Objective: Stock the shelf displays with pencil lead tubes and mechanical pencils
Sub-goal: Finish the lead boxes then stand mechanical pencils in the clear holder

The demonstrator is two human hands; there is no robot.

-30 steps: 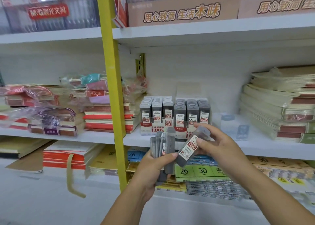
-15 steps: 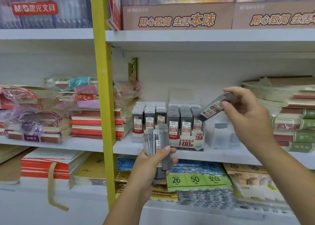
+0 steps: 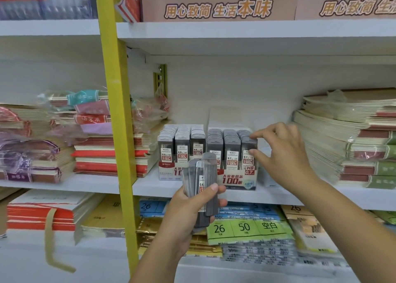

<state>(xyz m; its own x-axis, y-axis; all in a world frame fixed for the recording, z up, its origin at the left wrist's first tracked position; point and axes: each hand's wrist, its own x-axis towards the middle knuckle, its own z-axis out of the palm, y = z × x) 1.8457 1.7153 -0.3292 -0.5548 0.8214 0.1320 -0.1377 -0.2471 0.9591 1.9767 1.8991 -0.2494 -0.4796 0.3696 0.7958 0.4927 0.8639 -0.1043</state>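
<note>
Head view: my right hand (image 3: 285,158) pinches a tube (image 3: 246,142) at the front of the last row in the box (image 3: 233,178) on the shelf (image 3: 150,186). I should push it straight down, label out. My left hand (image 3: 190,212) grips more tubes (image 3: 211,171). Notebooks (image 3: 353,143) sit close on the right, crowding my wrist.

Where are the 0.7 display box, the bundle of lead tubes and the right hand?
0.7 display box (image 3: 235,178), head view, red front label.
bundle of lead tubes (image 3: 211,169), head view, tallest tube's upper part.
right hand (image 3: 285,156), head view, back of the hand.
</note>
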